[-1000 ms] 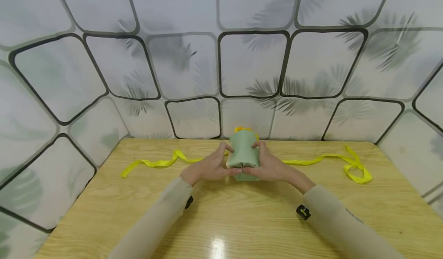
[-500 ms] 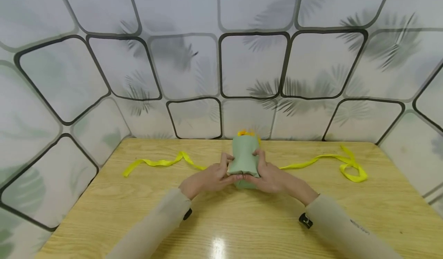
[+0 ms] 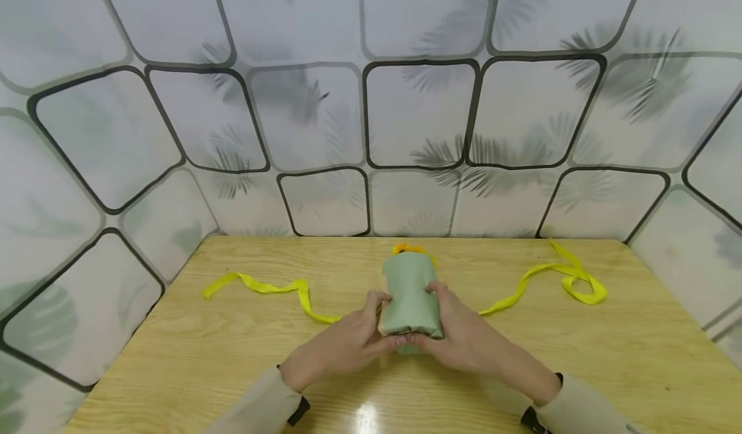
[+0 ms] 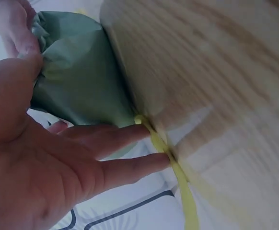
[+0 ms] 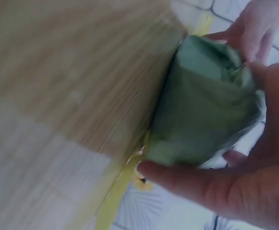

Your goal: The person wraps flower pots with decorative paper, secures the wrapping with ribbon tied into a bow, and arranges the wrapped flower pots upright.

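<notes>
A bouquet wrapped in pale green paper (image 3: 410, 295) lies on the table with its folded, bunched end facing me. Orange-yellow flower petals (image 3: 401, 248) peek out at its far end. My left hand (image 3: 339, 347) grips its left side, and my right hand (image 3: 478, 340) grips the right. Both thumbs meet at the near end, pinching the paper folds. A yellow ribbon (image 3: 263, 286) runs under the bouquet and out to both sides. In the left wrist view, two extended fingers reach the ribbon (image 4: 183, 189) beside the green wrap (image 4: 82, 67). The wrap hides the ribbon's middle.
The light wooden table (image 3: 232, 357) ends at a patterned curtain-like backdrop (image 3: 417, 112) behind the bouquet. At the right, the ribbon's tail curls into a loop (image 3: 584, 294). A dark strap (image 3: 298, 411) circles the left wrist.
Both hands have brought the bouquet toward me, down in the head view, holding it throughout. The ribbon's inner stretches have shifted nearer with it, bending more sharply on the left.
</notes>
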`<control>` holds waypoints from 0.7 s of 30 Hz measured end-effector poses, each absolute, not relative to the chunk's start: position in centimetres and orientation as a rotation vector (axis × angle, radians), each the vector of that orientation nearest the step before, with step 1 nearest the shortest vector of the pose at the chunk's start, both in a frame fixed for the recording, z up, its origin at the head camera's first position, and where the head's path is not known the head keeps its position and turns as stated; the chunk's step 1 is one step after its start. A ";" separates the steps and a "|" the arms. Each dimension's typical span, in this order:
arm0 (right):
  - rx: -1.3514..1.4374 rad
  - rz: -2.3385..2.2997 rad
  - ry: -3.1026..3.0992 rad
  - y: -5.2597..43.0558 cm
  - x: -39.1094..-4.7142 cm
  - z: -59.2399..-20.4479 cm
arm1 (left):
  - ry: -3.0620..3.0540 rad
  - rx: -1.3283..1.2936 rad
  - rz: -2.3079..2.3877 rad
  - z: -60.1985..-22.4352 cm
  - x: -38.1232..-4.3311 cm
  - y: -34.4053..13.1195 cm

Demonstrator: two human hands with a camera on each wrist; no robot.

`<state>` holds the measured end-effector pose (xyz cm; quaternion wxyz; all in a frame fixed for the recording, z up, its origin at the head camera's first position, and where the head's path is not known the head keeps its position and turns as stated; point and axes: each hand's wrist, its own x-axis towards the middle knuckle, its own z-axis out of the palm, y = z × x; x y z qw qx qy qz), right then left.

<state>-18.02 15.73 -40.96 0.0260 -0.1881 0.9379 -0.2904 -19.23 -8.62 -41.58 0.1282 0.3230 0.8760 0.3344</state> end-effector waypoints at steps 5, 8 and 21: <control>-0.792 -0.813 3.188 15.3 -17.2 -41.0 | 2.548 0.934 0.979 -41.5 -19.1 -8.9; -1.011 -0.775 3.266 15.0 -17.0 -40.9 | 2.552 0.975 0.980 -41.6 -19.3 -9.0; -1.240 -0.715 3.330 14.6 -17.4 -40.9 | 2.884 0.622 1.014 -37.9 -21.7 -16.6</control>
